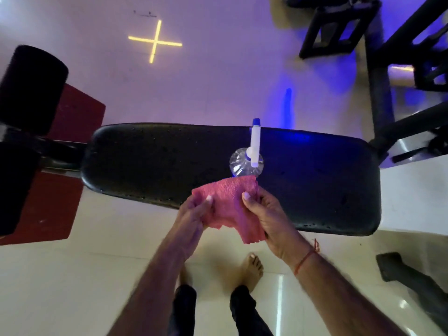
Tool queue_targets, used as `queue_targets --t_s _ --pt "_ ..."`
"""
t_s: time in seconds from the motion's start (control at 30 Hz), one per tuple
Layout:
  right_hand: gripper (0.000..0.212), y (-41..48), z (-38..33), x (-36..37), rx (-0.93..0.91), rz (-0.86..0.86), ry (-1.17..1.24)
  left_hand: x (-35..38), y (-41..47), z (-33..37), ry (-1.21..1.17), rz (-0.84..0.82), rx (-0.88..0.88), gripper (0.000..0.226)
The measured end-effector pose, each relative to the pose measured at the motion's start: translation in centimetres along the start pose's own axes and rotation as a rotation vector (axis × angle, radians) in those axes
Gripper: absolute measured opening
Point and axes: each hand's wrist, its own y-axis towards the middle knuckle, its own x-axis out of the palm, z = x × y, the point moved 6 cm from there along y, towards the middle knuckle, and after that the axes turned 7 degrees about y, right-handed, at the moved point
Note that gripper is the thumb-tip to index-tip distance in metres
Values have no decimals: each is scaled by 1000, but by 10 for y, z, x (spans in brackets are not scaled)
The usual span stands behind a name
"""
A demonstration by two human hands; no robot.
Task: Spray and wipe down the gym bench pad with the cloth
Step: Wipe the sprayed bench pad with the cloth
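The black gym bench pad (157,163) lies across the middle of the view, speckled with droplets. A clear spray bottle (244,163) with a white and blue nozzle stands upright on the pad, just beyond my hands. A pink cloth (230,202) hangs over the pad's near edge, held between both hands. My left hand (196,212) pinches its left side with the thumb on top. My right hand (269,214) grips its right side, thumb pressed on the fabric.
Black roller pads (31,88) and a red base plate (48,209) sit at the left end of the bench. A black machine frame (378,76) stands at the right. A dark dumbbell (407,275) lies on the tiled floor near my bare feet (252,267).
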Motion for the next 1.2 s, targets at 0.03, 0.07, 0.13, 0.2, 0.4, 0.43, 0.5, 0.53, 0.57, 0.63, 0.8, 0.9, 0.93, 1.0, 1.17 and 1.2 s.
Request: queue_targets --t_s 0.03,0.07,0.13,0.2,0.4,0.43,0.5,0.53,0.57,0.63,0.8,0.9,0.93,1.0,1.17,1.2 --pt "33 6 4 11 -21 5 -70 -18 -2 6 26 52 55 27" --pt "28 11 7 21 -50 -4 -145 -35 -4 13 88 111 119 26" --pt "21 26 15 47 -106 -16 -314 -70 -8 28 315 231 254 23" --pt "15 42 18 75 -197 16 -520 -101 -11 44 564 346 358 20" --pt "12 76 31 171 -489 12 -986 -175 -10 77 693 543 409 19" --pt "11 82 34 188 -513 0 -1024 -189 -7 81 639 550 369 16" --pt "9 96 37 215 -528 -14 -1063 -212 4 87 511 492 245 21" --pt "10 105 38 228 -520 -22 -1062 -221 10 91 457 452 186 33" --pt "10 114 37 238 -509 -30 -1057 -230 16 98 445 438 152 45" --pt "12 136 35 261 -494 -45 -1049 -253 28 120 511 507 161 58" --pt "24 194 35 309 -469 -88 -1061 -303 63 160 794 718 260 72" --pt "41 208 40 300 -561 1 -1340 -301 95 162 1344 728 260 81" --pt "48 210 43 290 -583 19 -1448 -293 109 159 1492 665 287 79" --pt "58 216 55 265 -542 -47 -1630 -275 135 146 1645 522 365 73" --pt "65 229 79 235 -557 -139 -1835 -274 168 136 1623 701 353 65" --pt "65 229 80 235 -574 -124 -1821 -275 171 136 1632 719 361 64"
